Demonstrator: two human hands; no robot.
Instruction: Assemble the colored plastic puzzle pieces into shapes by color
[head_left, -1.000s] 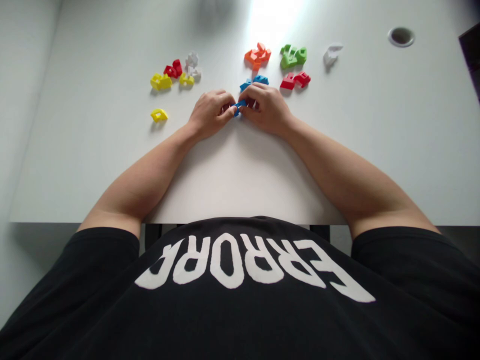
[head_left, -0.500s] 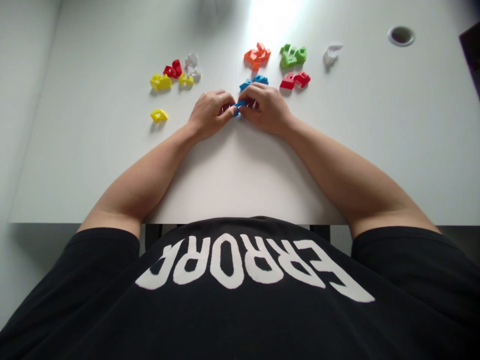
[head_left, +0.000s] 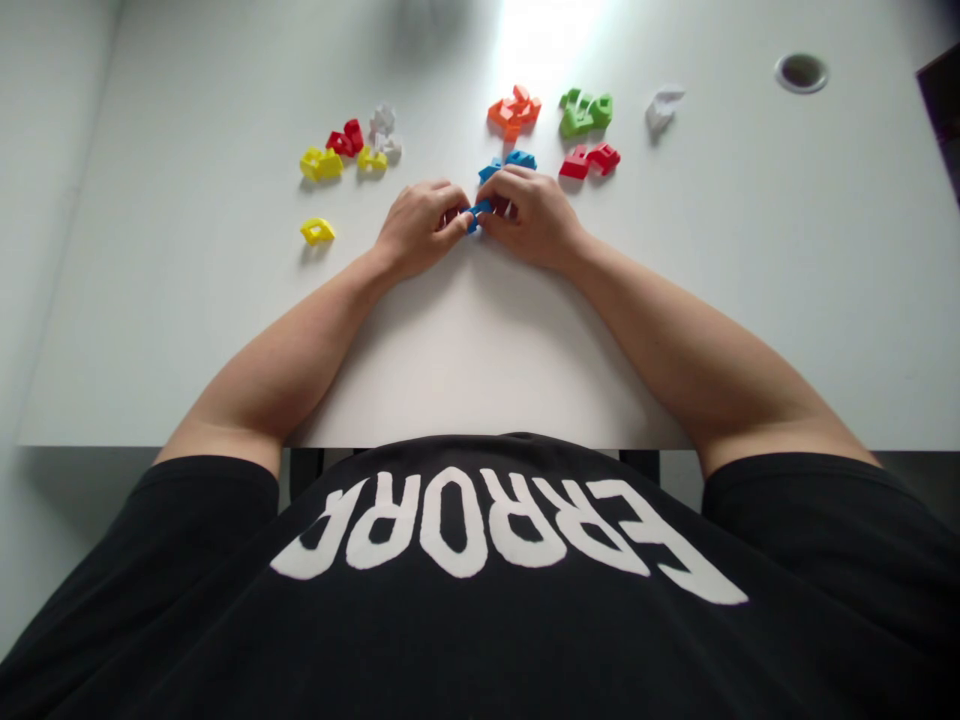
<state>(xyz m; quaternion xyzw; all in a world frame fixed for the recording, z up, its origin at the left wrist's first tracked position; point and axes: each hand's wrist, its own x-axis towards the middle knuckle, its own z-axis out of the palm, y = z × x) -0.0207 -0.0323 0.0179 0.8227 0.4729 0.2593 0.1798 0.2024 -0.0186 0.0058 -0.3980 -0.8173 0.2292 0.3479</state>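
Between my two hands is a small blue plastic piece, pinched from both sides low over the table. My left hand grips its left end between thumb and fingers. On the other side, my right hand is closed on the right end. Fingers cover much of the piece, so its full shape is hidden, and I cannot tell whether it is one part or two joined. Just beyond my right fingers lie more blue pieces, partly hidden by that hand.
On the white table lie orange pieces, green pieces, red pieces and a white piece. Farther left are yellow pieces, red ones, white ones and a lone yellow piece. A round hole sits back right.
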